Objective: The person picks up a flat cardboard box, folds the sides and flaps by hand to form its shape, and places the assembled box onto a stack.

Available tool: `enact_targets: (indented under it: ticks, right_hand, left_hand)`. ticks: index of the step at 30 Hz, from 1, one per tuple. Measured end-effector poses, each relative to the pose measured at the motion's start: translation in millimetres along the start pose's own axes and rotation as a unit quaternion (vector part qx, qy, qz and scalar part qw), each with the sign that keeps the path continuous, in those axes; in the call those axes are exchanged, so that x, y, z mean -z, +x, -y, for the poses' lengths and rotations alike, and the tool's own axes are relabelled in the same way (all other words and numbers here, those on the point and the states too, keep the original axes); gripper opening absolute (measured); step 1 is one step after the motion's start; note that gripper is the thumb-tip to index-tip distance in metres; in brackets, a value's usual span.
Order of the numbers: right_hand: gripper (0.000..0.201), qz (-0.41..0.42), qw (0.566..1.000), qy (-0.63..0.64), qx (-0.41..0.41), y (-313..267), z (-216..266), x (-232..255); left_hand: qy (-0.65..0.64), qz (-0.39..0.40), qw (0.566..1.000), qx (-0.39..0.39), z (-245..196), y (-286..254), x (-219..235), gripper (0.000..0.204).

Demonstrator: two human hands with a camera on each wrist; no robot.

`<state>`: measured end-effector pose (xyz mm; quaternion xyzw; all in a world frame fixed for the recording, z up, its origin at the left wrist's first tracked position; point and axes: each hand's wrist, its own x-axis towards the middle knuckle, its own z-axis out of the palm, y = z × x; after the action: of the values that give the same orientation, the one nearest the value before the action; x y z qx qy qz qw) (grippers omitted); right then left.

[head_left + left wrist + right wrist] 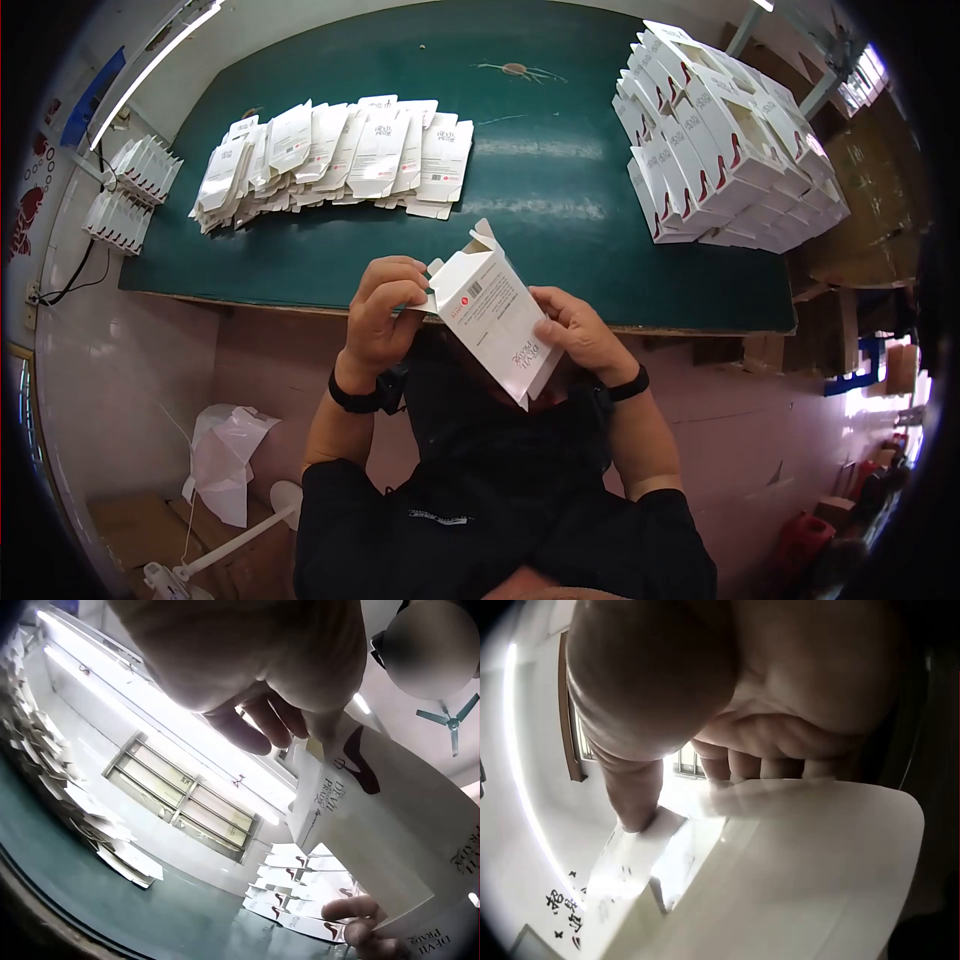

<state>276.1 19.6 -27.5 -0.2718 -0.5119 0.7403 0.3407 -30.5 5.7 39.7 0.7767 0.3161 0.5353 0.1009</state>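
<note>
A white folding carton point(500, 325) with printed text and a barcode is held tilted over the table's near edge, opened out, with loose flaps at its upper end. The left hand point(385, 315) has its fingers bent at a side flap of that end, pinching it. Along the other side the right hand point(585, 335) grips the carton, thumb on the printed face and fingers behind. A red high-heel print point(360, 761) and a window cutout show on the carton in the left wrist view. Close to the right palm, a rounded flap point(840, 847) fills the right wrist view.
Flat white cartons point(350, 150) lie in an overlapping pile at the table's back left. Formed cartons point(720, 150) stand stacked at the right. The green table point(540, 230) ends just beyond the hands. More cartons point(130, 195) sit at the far left, and a plastic bag point(228, 455) lies below.
</note>
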Motion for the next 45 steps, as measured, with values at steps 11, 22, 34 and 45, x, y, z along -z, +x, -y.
enact_targets:
  ticks: [11,22,34,45]
  right_hand:
    - [0.064,-0.152,0.985,0.025,0.077,-5,-16,-11]
    - [0.083,-0.168,0.935,-0.264,0.164,-10,-15,-35]
    - [0.080,-0.150,0.956,-0.210,0.139,-12,-25,-33]
    - [0.063,-0.140,0.971,-0.154,0.119,-14,-14,-40]
  left_hand:
    - [-0.303,-0.053,0.912,0.273,-9,-41,-60,0.049]
    - [-0.242,0.007,0.915,0.322,-23,-61,-96,0.068]
    - [-0.323,-0.012,0.895,0.306,-18,-65,-103,0.091]
    - [-0.358,-0.026,0.871,0.336,-12,-71,-94,0.073]
